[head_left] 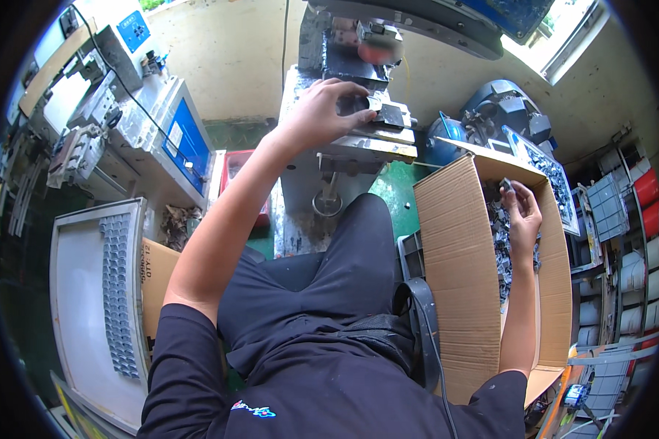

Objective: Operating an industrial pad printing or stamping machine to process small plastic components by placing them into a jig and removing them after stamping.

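My left hand (324, 111) reaches to the machine's fixture, with thumb and forefinger curled about a small light metal part (374, 104). That part sits at a dark block (392, 115) on the fixture; the other fingers are partly hidden behind the hand. Over on the right, my right hand (524, 219) is inside an open cardboard box (454, 256). Its fingertips pinch a small grey metal piece (507, 184). Many similar grey pieces (501, 238) lie in the box below that hand.
A tray (135, 293) with rows of grey pieces stands at the left. Behind it is a white and blue machine cabinet (179, 146). A red bin (260, 212) sits beside the machine's base. Shelves (630, 219) line the right, and a blue motor-like unit (501, 110) stands behind the box.
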Available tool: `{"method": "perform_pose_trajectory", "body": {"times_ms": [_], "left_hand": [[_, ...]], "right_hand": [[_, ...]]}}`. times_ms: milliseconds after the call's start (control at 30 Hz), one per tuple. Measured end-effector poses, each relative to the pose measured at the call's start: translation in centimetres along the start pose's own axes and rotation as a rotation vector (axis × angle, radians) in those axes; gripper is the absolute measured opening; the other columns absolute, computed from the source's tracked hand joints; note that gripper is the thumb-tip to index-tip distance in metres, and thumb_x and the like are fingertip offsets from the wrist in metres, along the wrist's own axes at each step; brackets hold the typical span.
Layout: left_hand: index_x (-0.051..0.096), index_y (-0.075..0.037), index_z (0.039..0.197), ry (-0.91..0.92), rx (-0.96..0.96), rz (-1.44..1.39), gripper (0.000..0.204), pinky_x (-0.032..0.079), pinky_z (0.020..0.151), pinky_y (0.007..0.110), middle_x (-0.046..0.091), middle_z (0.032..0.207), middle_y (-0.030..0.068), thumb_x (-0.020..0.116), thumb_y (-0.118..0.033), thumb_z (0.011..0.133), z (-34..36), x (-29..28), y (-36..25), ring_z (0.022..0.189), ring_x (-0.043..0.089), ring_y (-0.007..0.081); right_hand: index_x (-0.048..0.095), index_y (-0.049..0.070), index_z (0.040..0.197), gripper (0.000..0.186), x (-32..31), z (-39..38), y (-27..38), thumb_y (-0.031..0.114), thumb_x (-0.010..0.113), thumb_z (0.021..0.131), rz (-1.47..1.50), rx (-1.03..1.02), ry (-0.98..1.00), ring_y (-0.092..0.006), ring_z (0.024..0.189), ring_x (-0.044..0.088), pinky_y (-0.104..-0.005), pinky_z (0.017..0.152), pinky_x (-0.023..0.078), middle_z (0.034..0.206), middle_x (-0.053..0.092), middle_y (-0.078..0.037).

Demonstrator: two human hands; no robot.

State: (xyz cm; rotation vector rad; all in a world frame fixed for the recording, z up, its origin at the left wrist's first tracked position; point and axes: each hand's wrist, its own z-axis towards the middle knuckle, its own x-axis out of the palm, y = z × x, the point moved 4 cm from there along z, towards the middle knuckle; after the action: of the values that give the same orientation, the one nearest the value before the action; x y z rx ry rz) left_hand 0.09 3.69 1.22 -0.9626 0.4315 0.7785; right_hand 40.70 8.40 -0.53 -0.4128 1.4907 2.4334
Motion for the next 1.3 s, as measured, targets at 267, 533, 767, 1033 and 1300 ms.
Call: {"method": "perform_pose_trajectory", "body": {"times_ms": [267,533,767,1033,1300], "left_hand": [[0.053,-0.002,0.113,-0.005,-0.085,-0.017,0.053,0.040,0.095,0.039,0.060,0.109,0.0172,0.059,-0.047,0.086,0.1,-0.1,-0.1,0.108,0.054,0.0290],[0.048,0.004,0.113,-0.080,-0.318,-0.218,0.056,0.042,0.090,0.042,0.060,0.106,0.0259,0.039,-0.048,0.095,0.4,0.0,1.8,0.103,0.055,0.0394],[0.049,0.003,0.113,-0.076,-0.325,-0.259,0.054,0.042,0.090,0.042,0.060,0.106,0.0250,0.040,-0.048,0.095,0.6,0.3,1.8,0.103,0.056,0.0389],[0.051,0.003,0.111,-0.115,-0.324,-0.284,0.052,0.045,0.087,0.039,0.063,0.102,0.0230,0.044,-0.046,0.095,0.5,-0.2,1.7,0.099,0.060,0.0353],[0.055,0.002,0.116,-0.465,-0.364,-0.801,0.045,0.045,0.078,0.026,0.063,0.108,0.0082,0.056,-0.036,0.092,-8.4,-6.2,4.9,0.098,0.059,0.0138]], "right_hand": [[0.062,-0.002,0.112,0.023,5.7,2.2,7.0,0.004,0.058,0.090,-0.021,-0.298,0.086,-0.0170,0.095,0.063,-0.0264,0.085,0.050,0.104,0.065,-0.012],[0.070,0.004,0.097,0.019,16.6,3.8,11.7,0.002,0.069,0.078,-0.034,-0.570,0.202,-0.0153,0.086,0.065,-0.0259,0.079,0.050,0.095,0.070,-0.009],[0.072,0.010,0.096,0.017,20.9,5.2,11.2,0.013,0.069,0.080,-0.075,-0.446,0.305,-0.0157,0.076,0.066,-0.0282,0.071,0.049,0.087,0.071,-0.008],[0.072,0.009,0.095,0.017,21.1,5.8,11.4,0.015,0.068,0.080,-0.143,-0.368,0.404,-0.0211,0.084,0.067,-0.0307,0.078,0.049,0.090,0.070,-0.011],[0.063,0.001,0.098,0.029,21.8,3.7,13.3,0.028,0.061,0.087,-0.406,-0.587,0.387,-0.0333,0.104,0.058,-0.0391,0.089,0.045,0.109,0.063,-0.016]]}}
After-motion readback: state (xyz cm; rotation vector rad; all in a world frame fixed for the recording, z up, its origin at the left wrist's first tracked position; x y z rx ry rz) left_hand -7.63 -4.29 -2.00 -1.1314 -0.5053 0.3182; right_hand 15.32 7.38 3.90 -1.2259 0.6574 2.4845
